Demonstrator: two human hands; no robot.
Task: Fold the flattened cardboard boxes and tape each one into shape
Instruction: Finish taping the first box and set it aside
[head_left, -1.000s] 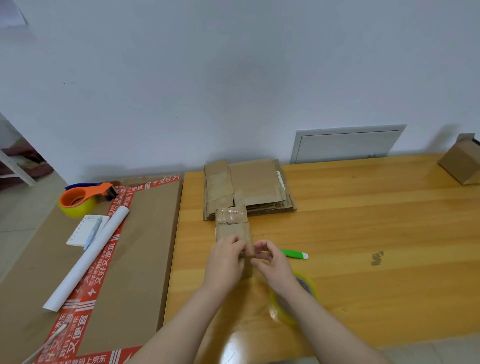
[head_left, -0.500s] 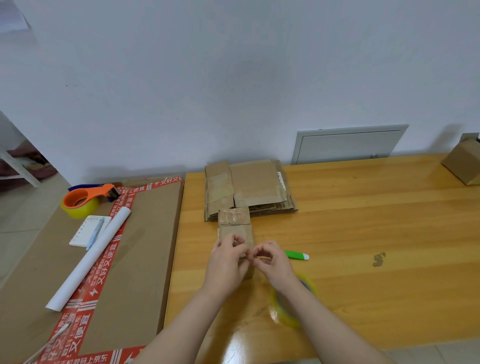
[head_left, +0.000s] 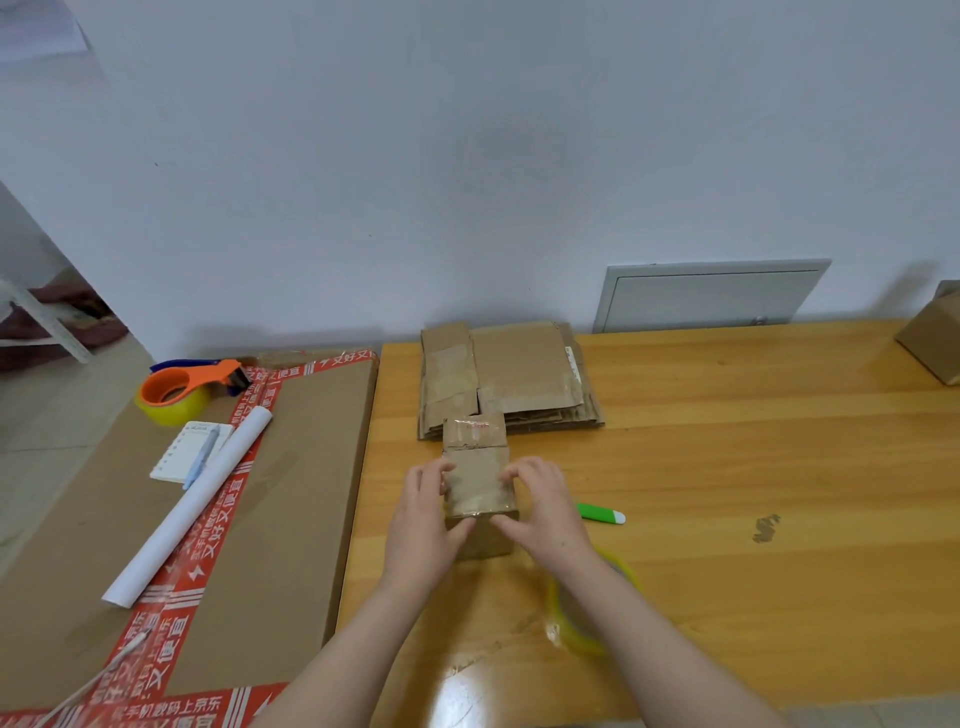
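Note:
A small brown cardboard box, folded up with glossy clear tape across its top, stands on the wooden table. My left hand grips its left side and my right hand grips its right side, thumbs on the near face. Behind it lies a stack of flattened cardboard boxes against the wall. A roll of clear yellowish tape lies under my right forearm, partly hidden.
A green and white cutter lies right of my right hand. A folded box sits at the far right edge. On the left, a large carton carries an orange tape dispenser, a notepad with pen and a white paper roll.
My hands have parted from a pinch at the box's near end and now hold its two sides. The box shows its taped top between them.

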